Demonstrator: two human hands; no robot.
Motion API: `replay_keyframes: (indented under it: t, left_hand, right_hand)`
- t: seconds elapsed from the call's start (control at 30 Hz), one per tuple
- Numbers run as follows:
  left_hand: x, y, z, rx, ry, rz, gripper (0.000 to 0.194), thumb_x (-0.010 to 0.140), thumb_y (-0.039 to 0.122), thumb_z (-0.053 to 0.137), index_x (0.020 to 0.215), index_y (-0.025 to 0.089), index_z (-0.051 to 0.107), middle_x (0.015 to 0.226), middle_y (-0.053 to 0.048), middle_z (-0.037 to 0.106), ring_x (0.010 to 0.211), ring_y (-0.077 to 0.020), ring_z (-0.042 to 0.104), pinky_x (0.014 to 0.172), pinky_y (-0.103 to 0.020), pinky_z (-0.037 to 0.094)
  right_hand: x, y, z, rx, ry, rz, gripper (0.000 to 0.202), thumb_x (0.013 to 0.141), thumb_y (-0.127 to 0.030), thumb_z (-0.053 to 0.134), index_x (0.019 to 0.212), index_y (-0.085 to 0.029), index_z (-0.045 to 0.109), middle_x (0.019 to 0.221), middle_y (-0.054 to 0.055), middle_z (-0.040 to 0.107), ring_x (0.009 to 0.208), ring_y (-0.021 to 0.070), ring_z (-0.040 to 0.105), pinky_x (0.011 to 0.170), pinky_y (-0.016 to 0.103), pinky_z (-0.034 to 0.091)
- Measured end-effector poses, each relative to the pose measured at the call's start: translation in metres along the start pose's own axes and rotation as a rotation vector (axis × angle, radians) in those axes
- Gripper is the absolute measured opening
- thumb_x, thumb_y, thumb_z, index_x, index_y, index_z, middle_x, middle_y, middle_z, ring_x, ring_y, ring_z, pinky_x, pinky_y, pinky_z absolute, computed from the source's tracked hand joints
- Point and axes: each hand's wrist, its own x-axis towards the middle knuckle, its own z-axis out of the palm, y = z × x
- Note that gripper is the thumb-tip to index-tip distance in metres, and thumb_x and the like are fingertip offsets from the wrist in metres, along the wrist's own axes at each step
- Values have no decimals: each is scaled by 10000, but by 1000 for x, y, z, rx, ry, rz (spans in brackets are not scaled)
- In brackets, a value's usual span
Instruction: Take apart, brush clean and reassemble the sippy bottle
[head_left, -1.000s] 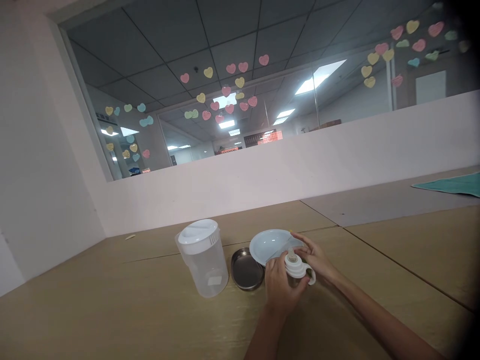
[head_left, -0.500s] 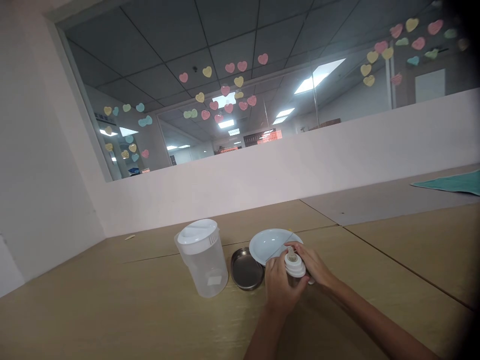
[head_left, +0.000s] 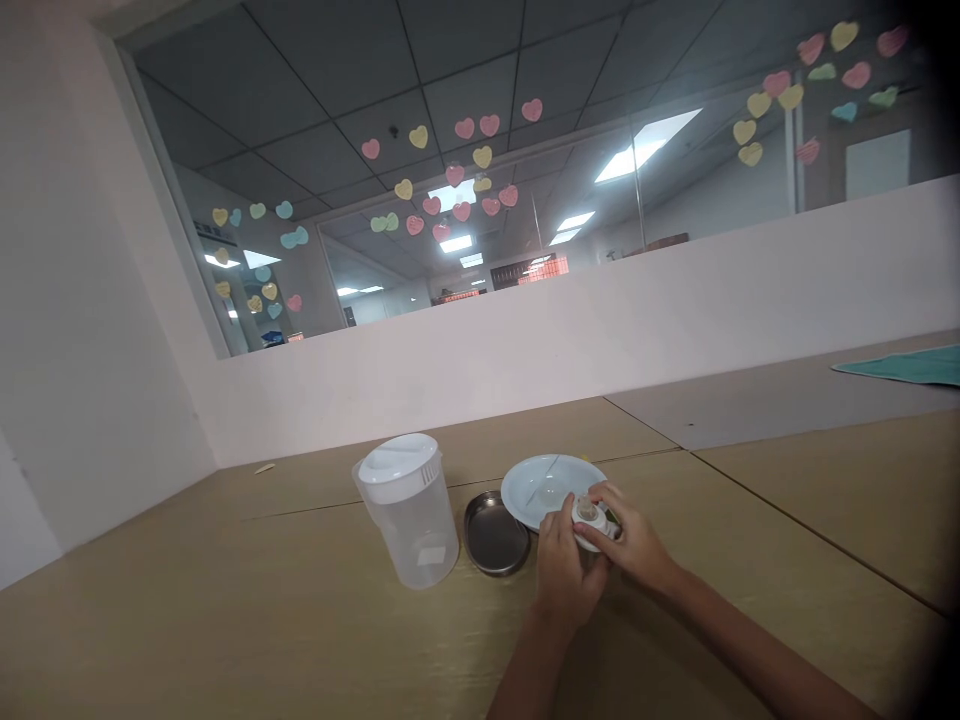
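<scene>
I make out frosted, translucent plastic in the pitcher [head_left: 421, 545] at lower centre, its white lid [head_left: 397, 462] smoother and lightly glossy. The shallow dish [head_left: 495, 535] beside it looks like dark, polished metal. To my eye the pale bowl [head_left: 519, 490] is smooth and glossy, and the white bottle top [head_left: 590, 514] smooth plastic. The table [head_left: 300, 600] has a wood-look surface with a soft sheen; the green sheet [head_left: 907, 366] at far right seems matt cloth.
</scene>
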Motion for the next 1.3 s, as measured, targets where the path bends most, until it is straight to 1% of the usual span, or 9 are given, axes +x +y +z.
replay_keyframes:
  t: [0.23, 0.33, 0.5, 0.63, 0.77, 0.97, 1.17, 1.23, 1.3]
  left_hand:
    - [2, 3, -6, -81, -26, -57, 738, 834, 452, 517, 1408, 114, 197, 1339, -166, 443, 1213, -257, 429, 1008, -431, 364]
    - [2, 3, -5, -57, -41, -64, 744, 838, 466, 501, 1404, 90, 200, 1349, -177, 426, 1224, -266, 412, 1020, -432, 343]
    - [2, 4, -5, 2, -67, -52, 739, 844, 477, 480, 1400, 73, 209, 1322, -187, 450, 1199, -277, 433, 1007, -427, 344]
    - [3, 3, -4, 28, -65, -51, 732, 850, 459, 470, 1396, 51, 203, 1332, -200, 437, 1198, -278, 435, 1002, -424, 347]
    - [3, 1, -2, 36, -67, -39, 715, 856, 425, 462, 1396, 42, 193, 1331, -205, 437, 1183, -270, 452, 999, -418, 353]
    - [2, 2, -3, 49, -45, -44, 750, 838, 476, 485, 1399, 66, 202, 1330, -199, 442, 1187, -281, 451, 985, -434, 372]
    - [2, 3, -4, 48, -39, -44, 710, 845, 423, 485, 1393, 63, 213, 1302, -190, 473, 1152, -265, 480, 974, -420, 389]
    - [2, 3, -4, 50, -35, -40, 707, 845, 425, 487, 1391, 64, 221, 1291, -188, 483, 1151, -266, 483, 974, -418, 392]
    - [2, 3, -3, 59, -25, -31, 714, 837, 454, 495, 1384, 68, 245, 1287, -188, 488, 1156, -276, 481, 969, -424, 397]
  right_hand:
    - [-5, 7, -4, 166, -24, 9, 335, 872, -347, 443, 1162, -206, 534, 1110, 89, 614, 1018, 214, 577, 860, 328, 470]
    - [-4, 14, -3, 119, 13, 10, 348, 885, -343, 396, 1170, -207, 543, 1101, 84, 623, 1007, 212, 584, 864, 338, 472]
    - [-2, 20, -4, -54, 115, 139, 330, 897, -350, 351, 1133, -215, 538, 1048, 69, 625, 921, 200, 603, 824, 354, 484]
    - [-3, 12, -4, -102, 75, -39, 307, 882, -320, 399, 1155, -217, 494, 1081, 82, 595, 947, 203, 578, 834, 352, 470]
    - [-5, 10, -2, -154, 87, -228, 442, 829, -292, 477, 1251, -192, 393, 1129, 112, 564, 981, 226, 560, 854, 378, 461]
    - [-7, 24, -5, -163, 216, -107, 372, 865, -242, 393, 1234, -199, 396, 1066, 94, 575, 935, 203, 573, 833, 374, 470]
    - [-6, 14, -8, -177, 53, -204, 454, 818, -311, 512, 1242, -189, 404, 1031, 101, 598, 933, 223, 576, 814, 376, 484]
    - [-6, 12, -8, -172, 58, -216, 448, 816, -313, 509, 1237, -191, 417, 1048, 103, 598, 940, 225, 579, 815, 375, 486]
    - [-4, 12, -9, -130, 133, -182, 412, 830, -306, 480, 1224, -194, 430, 1051, 99, 596, 948, 223, 579, 821, 376, 484]
